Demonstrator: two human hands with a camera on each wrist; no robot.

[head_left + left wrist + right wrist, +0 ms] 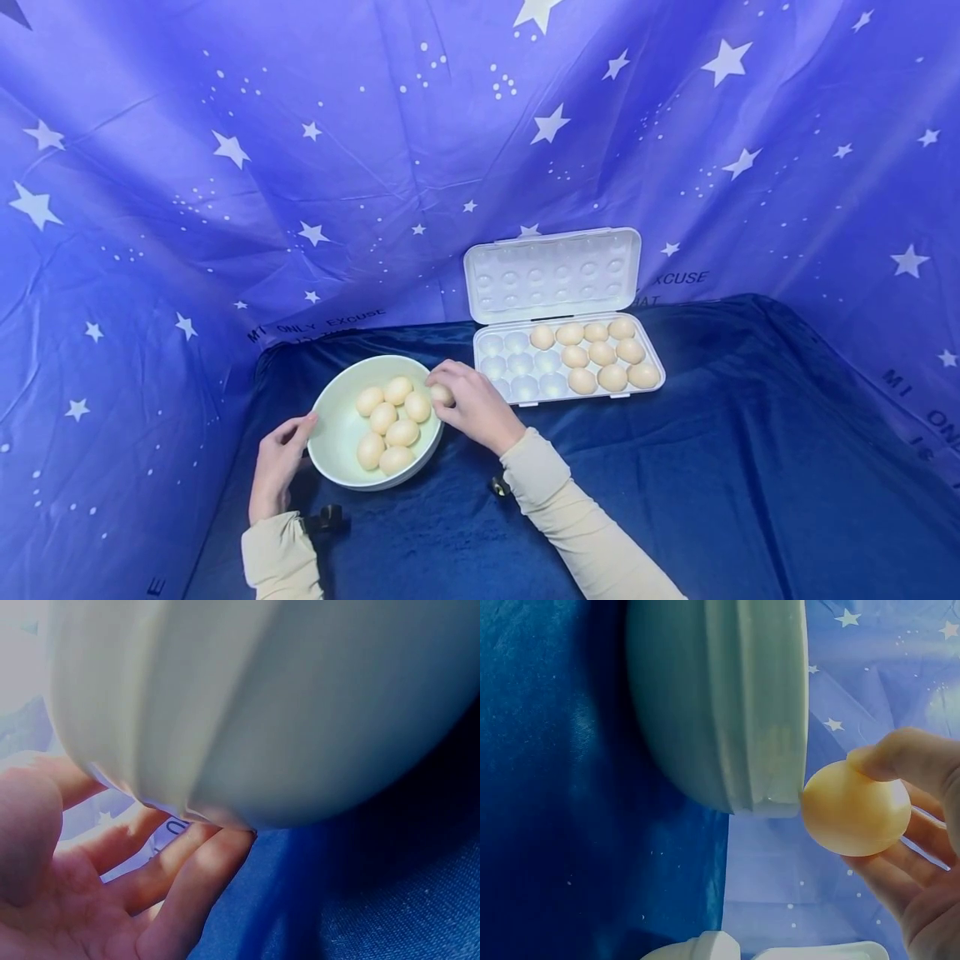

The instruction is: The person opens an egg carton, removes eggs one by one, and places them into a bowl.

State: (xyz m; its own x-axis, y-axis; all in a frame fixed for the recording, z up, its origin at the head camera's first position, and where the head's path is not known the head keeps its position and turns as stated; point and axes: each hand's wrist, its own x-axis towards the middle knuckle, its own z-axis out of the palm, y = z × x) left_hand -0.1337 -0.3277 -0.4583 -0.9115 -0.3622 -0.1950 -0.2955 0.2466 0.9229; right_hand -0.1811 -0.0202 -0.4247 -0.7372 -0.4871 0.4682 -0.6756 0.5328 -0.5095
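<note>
A pale green bowl [341,446] with several light-brown eggs [402,432] in it stands in front of the person. My left hand [277,462] grips the bowl's left side, thumb by the rim; in the left wrist view its fingertips [225,840] press the outer wall. Between thumb and fingers, my right hand [476,406] pinches an egg [855,810] at the bowl's right rim. In the right wrist view that egg is just beyond the rim. To the right lies an open white egg box [517,400], its right-hand hollows filled with eggs [612,377] and several left ones bare.
The box's lid [555,275] stands raised behind it, near the starry purple backdrop [420,167]. Dark blue cloth [720,467] covers the table. A small black device [327,518] is at the left wrist, another [499,486] at the right.
</note>
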